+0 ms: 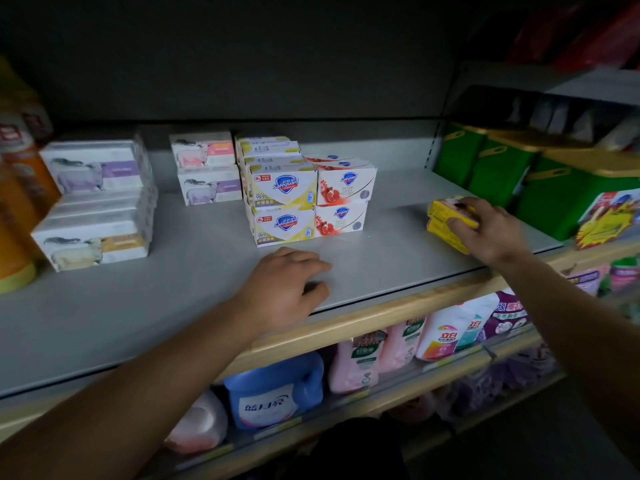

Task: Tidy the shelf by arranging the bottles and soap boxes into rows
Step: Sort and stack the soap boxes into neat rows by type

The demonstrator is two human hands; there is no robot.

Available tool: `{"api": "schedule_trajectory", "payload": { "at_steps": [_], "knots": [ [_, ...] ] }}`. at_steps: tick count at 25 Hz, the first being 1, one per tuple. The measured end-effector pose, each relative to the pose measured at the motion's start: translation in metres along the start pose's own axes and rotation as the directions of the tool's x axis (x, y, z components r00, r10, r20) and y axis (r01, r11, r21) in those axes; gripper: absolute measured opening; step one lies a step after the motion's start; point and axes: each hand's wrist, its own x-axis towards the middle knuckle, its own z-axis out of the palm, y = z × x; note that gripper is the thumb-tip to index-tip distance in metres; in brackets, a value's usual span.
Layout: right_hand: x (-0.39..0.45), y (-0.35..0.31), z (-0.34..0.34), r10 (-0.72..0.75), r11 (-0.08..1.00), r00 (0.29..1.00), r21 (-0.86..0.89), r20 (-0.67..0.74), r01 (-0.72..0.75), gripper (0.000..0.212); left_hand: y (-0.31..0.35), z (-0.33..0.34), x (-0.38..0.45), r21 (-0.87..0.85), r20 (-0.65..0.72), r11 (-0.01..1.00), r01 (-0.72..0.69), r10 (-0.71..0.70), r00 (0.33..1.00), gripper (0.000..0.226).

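Note:
My right hand (491,230) grips a stack of yellow soap boxes (443,220) at the right end of the grey shelf (173,292). My left hand (287,285) rests on the shelf near its front edge, fingers loosely curled, holding nothing. Behind it stand stacked Safeguard boxes, yellow-trimmed (282,206) and red-trimmed (344,199). White soap boxes with a sheep picture are stacked at the back centre (207,171) and at the left (97,206).
Orange bottles (17,209) stand at the far left. Green tubs with gold lids (540,178) fill the neighbouring shelf on the right. Below, a blue detergent jug (273,389), pink bottles (356,365) and a white bottle (446,334) line the lower shelf.

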Motion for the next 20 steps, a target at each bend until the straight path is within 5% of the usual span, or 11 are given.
{"api": "schedule_trajectory", "payload": {
  "at_steps": [6, 9, 14, 20],
  "knots": [
    [-0.006, -0.025, -0.01, -0.06, 0.989, 0.992, -0.142, -0.113, 0.044, 0.069, -0.002, 0.001, 0.0, -0.038, -0.017, 0.999, 0.0, 0.0, 1.0, 0.05],
    [-0.029, -0.077, -0.006, -0.234, 0.97, 0.953, 0.017, -0.194, 0.242, 0.064, -0.003, -0.009, 0.0, -0.143, -0.048, 0.989, 0.021, -0.028, 0.998, 0.036],
    [-0.079, -0.175, 0.046, -0.465, 0.872, 0.883, 0.211, 0.073, 0.442, 0.053, -0.033, -0.059, -0.02, -0.233, -0.162, 0.968, 0.096, -0.136, 0.977, 0.03],
    [-0.109, -0.244, 0.112, -0.578, 0.806, 0.704, 0.153, 0.413, 0.572, 0.06, -0.097, -0.119, -0.04, -0.094, -0.33, 0.95, 0.298, -0.312, 0.891, 0.024]
  ]
}}
